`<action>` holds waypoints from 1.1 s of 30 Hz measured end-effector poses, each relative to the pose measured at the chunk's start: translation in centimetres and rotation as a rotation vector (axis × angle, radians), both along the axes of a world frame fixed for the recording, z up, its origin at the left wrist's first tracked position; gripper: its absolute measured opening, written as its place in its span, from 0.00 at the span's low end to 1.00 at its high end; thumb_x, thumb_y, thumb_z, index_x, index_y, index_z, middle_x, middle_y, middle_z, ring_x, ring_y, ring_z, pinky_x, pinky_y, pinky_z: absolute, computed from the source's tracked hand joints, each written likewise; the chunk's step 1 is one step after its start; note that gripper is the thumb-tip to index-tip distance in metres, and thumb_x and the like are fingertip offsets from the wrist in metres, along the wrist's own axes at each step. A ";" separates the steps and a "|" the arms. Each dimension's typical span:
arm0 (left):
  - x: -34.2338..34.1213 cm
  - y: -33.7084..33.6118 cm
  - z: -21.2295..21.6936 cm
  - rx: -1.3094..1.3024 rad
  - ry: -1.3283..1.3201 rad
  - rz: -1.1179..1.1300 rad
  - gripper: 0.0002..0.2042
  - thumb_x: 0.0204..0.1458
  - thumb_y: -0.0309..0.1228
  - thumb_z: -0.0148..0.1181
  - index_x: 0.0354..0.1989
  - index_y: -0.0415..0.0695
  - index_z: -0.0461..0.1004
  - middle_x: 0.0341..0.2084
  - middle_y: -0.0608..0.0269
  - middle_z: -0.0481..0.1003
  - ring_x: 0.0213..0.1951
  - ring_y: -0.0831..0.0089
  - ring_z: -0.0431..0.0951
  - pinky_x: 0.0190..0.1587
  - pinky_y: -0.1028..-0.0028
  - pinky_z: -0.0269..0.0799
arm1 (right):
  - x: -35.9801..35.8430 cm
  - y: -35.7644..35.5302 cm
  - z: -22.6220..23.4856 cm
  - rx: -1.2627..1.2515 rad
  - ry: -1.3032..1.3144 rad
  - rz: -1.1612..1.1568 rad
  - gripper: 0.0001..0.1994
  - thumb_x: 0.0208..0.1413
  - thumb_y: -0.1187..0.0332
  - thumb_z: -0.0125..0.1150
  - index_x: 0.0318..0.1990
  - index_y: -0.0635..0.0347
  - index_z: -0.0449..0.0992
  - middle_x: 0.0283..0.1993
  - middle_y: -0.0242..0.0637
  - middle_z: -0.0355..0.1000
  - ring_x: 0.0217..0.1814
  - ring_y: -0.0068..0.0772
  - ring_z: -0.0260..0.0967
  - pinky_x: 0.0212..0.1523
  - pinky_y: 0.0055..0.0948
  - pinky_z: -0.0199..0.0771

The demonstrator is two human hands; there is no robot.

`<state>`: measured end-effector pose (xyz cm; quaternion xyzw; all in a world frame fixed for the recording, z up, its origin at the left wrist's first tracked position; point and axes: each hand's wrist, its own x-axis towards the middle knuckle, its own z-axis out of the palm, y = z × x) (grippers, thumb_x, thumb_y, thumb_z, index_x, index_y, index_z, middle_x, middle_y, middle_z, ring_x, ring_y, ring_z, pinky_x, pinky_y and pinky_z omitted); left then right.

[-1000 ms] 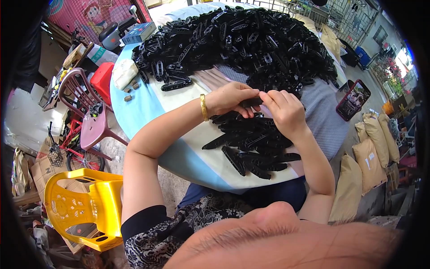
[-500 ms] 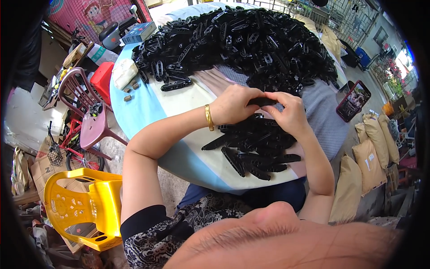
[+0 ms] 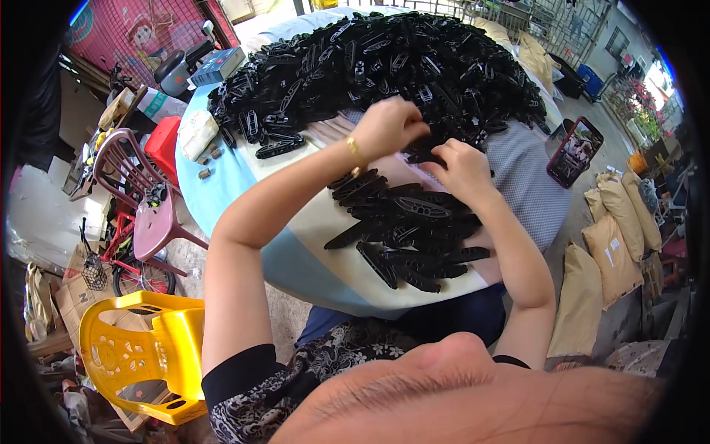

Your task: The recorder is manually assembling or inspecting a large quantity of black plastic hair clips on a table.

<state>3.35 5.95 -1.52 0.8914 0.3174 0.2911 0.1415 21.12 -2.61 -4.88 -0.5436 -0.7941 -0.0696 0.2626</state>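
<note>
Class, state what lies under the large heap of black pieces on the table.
Cloth shows along the near edge of the heap of black pieces; whatever lies beneath its middle is covered.

The left hand (image 3: 392, 129), a gold bracelet (image 3: 356, 157) at its wrist, hangs with fingers curled at the near edge of a big heap (image 3: 333, 74) of black parts; whether it grips one is hidden. The right hand (image 3: 462, 170) is just beside it, thumb and fingers spread, a dark part at its fingertips. Nearer the body lies a smaller pile (image 3: 403, 214) of long black parts. Both piles rest on a round table (image 3: 310, 274) under pale striped cloth. A phone (image 3: 575, 152) leans upright at the right, near sacks (image 3: 610, 255). At the left are a box (image 3: 218, 65), a white bag (image 3: 197, 133), brown plugs (image 3: 205, 174), a pink chair (image 3: 155, 222) and a yellow chair (image 3: 181, 340).
</note>
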 end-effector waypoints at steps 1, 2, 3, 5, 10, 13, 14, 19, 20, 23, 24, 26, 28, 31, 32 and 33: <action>1.0 1.5 -0.7 0.073 -0.004 0.068 0.15 0.43 0.39 0.63 0.33 0.40 0.77 0.29 0.54 0.73 0.34 0.57 0.74 0.38 0.66 0.70 | 0.0 0.0 -0.3 0.038 -0.050 -0.009 0.10 0.43 0.63 0.65 0.29 0.59 0.76 0.31 0.37 0.70 0.34 0.38 0.71 0.34 0.33 0.72; 1.7 2.6 -0.9 0.148 -0.009 0.141 0.16 0.42 0.40 0.63 0.33 0.40 0.77 0.30 0.53 0.73 0.35 0.56 0.74 0.39 0.65 0.70 | 0.0 0.1 -0.4 0.041 -0.051 -0.012 0.10 0.43 0.63 0.65 0.29 0.59 0.76 0.31 0.37 0.70 0.34 0.38 0.71 0.34 0.33 0.72; 2.3 3.5 -1.2 0.176 0.124 0.187 0.15 0.41 0.39 0.63 0.33 0.40 0.77 0.32 0.53 0.72 0.36 0.56 0.74 0.40 0.65 0.70 | -0.1 0.1 -0.5 0.062 -0.072 -0.013 0.09 0.42 0.64 0.65 0.28 0.59 0.75 0.30 0.37 0.70 0.34 0.38 0.71 0.34 0.33 0.72; 3.0 4.1 -1.6 0.182 0.150 0.193 0.14 0.41 0.38 0.63 0.32 0.40 0.76 0.32 0.53 0.72 0.37 0.56 0.74 0.41 0.64 0.70 | -0.1 0.0 -0.8 0.079 -0.067 0.012 0.07 0.40 0.68 0.65 0.26 0.58 0.74 0.29 0.36 0.71 0.34 0.38 0.71 0.34 0.32 0.73; 2.5 4.2 -2.7 0.247 0.048 0.172 0.10 0.40 0.30 0.57 0.31 0.39 0.74 0.29 0.51 0.74 0.37 0.54 0.74 0.43 0.63 0.69 | 0.3 0.1 -0.7 0.064 0.026 0.050 0.06 0.41 0.70 0.63 0.27 0.58 0.74 0.29 0.37 0.73 0.34 0.38 0.72 0.33 0.34 0.72; 0.8 2.3 -1.7 0.236 -0.209 0.161 0.09 0.40 0.29 0.58 0.29 0.38 0.70 0.28 0.51 0.72 0.32 0.57 0.74 0.38 0.64 0.70 | 0.4 0.0 0.3 -0.011 0.328 -0.036 0.04 0.42 0.72 0.62 0.27 0.59 0.74 0.26 0.37 0.72 0.26 0.38 0.72 0.28 0.33 0.71; 0.2 1.3 -1.0 0.141 -0.247 0.152 0.10 0.39 0.29 0.59 0.30 0.38 0.70 0.26 0.52 0.72 0.30 0.58 0.74 0.36 0.66 0.70 | 0.4 -0.1 0.9 0.009 0.416 -0.034 0.04 0.42 0.72 0.62 0.27 0.59 0.74 0.25 0.36 0.72 0.25 0.35 0.71 0.26 0.31 0.70; -2.3 -0.5 -1.3 -0.617 -0.421 -0.214 0.11 0.51 0.23 0.57 0.43 0.37 0.68 0.39 0.64 0.73 0.39 0.79 0.73 0.45 0.78 0.70 | -0.4 -0.7 2.3 0.181 0.575 0.182 0.04 0.42 0.79 0.63 0.27 0.62 0.74 0.27 0.35 0.72 0.21 0.26 0.68 0.22 0.24 0.68; -2.6 -1.0 -1.5 -0.798 -0.513 -0.295 0.12 0.52 0.22 0.56 0.45 0.38 0.68 0.40 0.63 0.72 0.41 0.78 0.73 0.47 0.77 0.70 | -0.5 -1.0 2.4 0.192 0.539 0.213 0.05 0.41 0.81 0.63 0.27 0.63 0.74 0.29 0.37 0.73 0.24 0.30 0.70 0.25 0.26 0.70; -2.7 -1.6 -2.5 -1.123 -0.741 -0.444 0.14 0.55 0.24 0.54 0.50 0.40 0.65 0.42 0.61 0.72 0.45 0.74 0.73 0.52 0.71 0.70 | -1.0 -1.1 2.5 0.358 0.468 0.289 0.06 0.40 0.80 0.63 0.28 0.62 0.74 0.29 0.37 0.73 0.29 0.34 0.71 0.29 0.28 0.72; -2.7 -1.5 -2.7 -1.208 -0.794 -0.495 0.15 0.56 0.25 0.52 0.52 0.40 0.65 0.43 0.61 0.72 0.46 0.73 0.73 0.52 0.69 0.69 | -1.1 -1.1 2.5 0.357 0.462 0.288 0.07 0.39 0.81 0.64 0.28 0.62 0.74 0.30 0.37 0.73 0.32 0.38 0.72 0.32 0.30 0.73; -2.5 -1.7 -2.9 -1.294 -0.849 -0.573 0.17 0.59 0.30 0.48 0.57 0.42 0.62 0.43 0.60 0.72 0.45 0.71 0.73 0.53 0.67 0.69 | -1.2 -1.2 2.4 0.368 0.445 0.306 0.06 0.41 0.81 0.64 0.29 0.63 0.74 0.31 0.37 0.73 0.29 0.33 0.71 0.28 0.26 0.71; -2.5 -1.9 -2.6 -1.369 -0.843 -0.539 0.17 0.59 0.31 0.47 0.57 0.42 0.62 0.42 0.60 0.72 0.43 0.71 0.74 0.51 0.67 0.70 | -1.1 -1.1 2.4 0.379 0.429 0.323 0.06 0.44 0.80 0.64 0.30 0.63 0.75 0.31 0.36 0.73 0.27 0.28 0.70 0.24 0.21 0.69; -2.7 -2.2 -2.3 -1.429 -0.814 -0.505 0.17 0.61 0.33 0.44 0.57 0.40 0.62 0.40 0.60 0.73 0.34 0.72 0.76 0.40 0.73 0.75 | -1.1 -1.0 3.0 0.451 0.364 0.393 0.07 0.42 0.81 0.63 0.29 0.62 0.75 0.31 0.36 0.73 0.29 0.33 0.69 0.28 0.24 0.70; -2.9 -1.8 -2.7 -1.434 -0.757 -0.546 0.17 0.61 0.33 0.44 0.56 0.40 0.62 0.40 0.60 0.72 0.32 0.74 0.75 0.36 0.75 0.74 | -1.1 -1.3 3.2 0.440 0.309 0.404 0.08 0.39 0.82 0.62 0.29 0.61 0.75 0.31 0.35 0.73 0.30 0.33 0.69 0.29 0.26 0.71; -3.0 -1.6 -3.0 -1.437 -0.699 -0.587 0.17 0.61 0.33 0.45 0.56 0.39 0.62 0.39 0.59 0.72 0.30 0.75 0.74 0.31 0.78 0.73 | -1.2 -1.5 3.3 0.428 0.253 0.414 0.10 0.36 0.82 0.61 0.29 0.59 0.75 0.31 0.34 0.73 0.31 0.34 0.69 0.30 0.28 0.72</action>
